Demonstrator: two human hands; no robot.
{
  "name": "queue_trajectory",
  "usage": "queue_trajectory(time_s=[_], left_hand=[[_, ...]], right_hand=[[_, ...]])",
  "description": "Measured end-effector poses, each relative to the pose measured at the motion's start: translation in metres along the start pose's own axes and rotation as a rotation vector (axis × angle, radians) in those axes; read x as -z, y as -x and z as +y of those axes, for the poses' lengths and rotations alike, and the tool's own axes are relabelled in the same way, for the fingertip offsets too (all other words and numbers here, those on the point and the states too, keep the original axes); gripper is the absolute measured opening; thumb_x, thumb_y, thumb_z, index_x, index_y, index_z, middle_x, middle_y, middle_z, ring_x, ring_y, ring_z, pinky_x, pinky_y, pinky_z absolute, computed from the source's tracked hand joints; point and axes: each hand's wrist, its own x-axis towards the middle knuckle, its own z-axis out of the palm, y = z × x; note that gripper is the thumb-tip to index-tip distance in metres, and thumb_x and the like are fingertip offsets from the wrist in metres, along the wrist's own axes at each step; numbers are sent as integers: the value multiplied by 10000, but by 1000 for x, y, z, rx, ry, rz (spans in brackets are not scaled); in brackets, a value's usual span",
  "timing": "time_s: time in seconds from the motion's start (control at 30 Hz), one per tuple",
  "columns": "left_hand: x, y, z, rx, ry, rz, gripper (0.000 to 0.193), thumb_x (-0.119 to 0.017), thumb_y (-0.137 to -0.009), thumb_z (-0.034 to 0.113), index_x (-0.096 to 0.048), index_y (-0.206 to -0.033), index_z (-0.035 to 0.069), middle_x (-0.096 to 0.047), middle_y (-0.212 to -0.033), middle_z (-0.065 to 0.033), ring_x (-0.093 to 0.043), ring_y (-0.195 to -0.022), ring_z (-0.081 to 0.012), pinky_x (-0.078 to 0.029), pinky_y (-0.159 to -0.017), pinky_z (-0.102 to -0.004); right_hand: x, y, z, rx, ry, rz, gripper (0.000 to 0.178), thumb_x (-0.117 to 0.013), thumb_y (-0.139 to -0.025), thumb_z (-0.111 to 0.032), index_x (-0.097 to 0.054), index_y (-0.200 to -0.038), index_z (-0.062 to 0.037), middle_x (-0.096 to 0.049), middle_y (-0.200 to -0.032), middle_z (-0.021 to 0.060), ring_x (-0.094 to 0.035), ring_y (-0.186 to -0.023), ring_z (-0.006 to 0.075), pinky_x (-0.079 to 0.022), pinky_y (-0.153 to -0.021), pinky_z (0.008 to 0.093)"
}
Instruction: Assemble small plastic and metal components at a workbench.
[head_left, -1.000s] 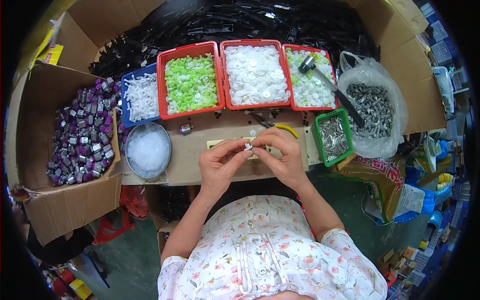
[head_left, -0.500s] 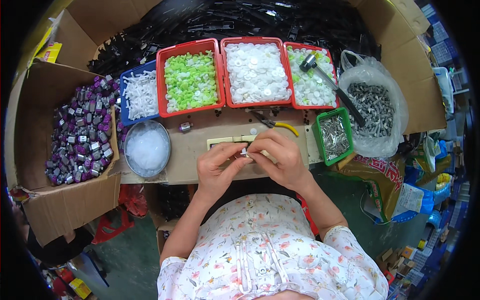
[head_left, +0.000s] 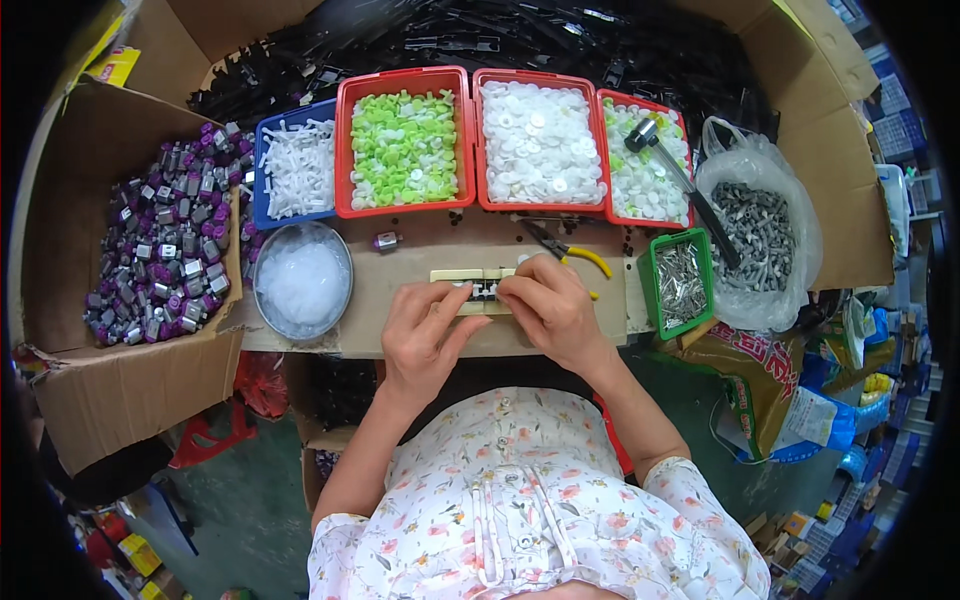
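- The golden sack (head_left: 762,372) at your right carries big red printing.
- The cream holder (head_left: 455,274), with a black part (head_left: 484,290) in it, lies on the brown table (head_left: 377,300) at your fingertips.
- Your left hand (head_left: 418,340) has thumb and forefinger apart; whether your right hand (head_left: 557,315) grips something, I cannot tell.
- The floor (head_left: 245,515) is green.

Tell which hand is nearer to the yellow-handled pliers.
Right. The right hand is just below the pliers in the picture; the left hand is farther off, to their lower left.
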Motion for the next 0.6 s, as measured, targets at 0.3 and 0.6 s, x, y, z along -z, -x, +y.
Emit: queue_trajectory(time_s=[0.3, 0.6], left_hand=[[-4, 15, -5, -122, -157, -24, 408, -853, -664, 62, -727, -1052, 49, -660, -1001, -86, -586, -950, -301, -506, -766, -395], [-12, 17, -2, -173, -225, -71, 392, -847, -668, 66, -728, -1042, 62, -651, -1045, -80, -584, -996, -303, -492, -841, -404]], right_hand=[[1, -4, -2, -13, 44, -63, 135, -720, -797, -56, -671, -922, -50, -580, -838, 70, -598, -762, 255, -419, -678, 369], [1, -4, 0, 10, 156, -118, 148, -702, -795, -64, -662, -937, -59, -564, -867, 53, -603, -820, 240, -408, -725, 362]])
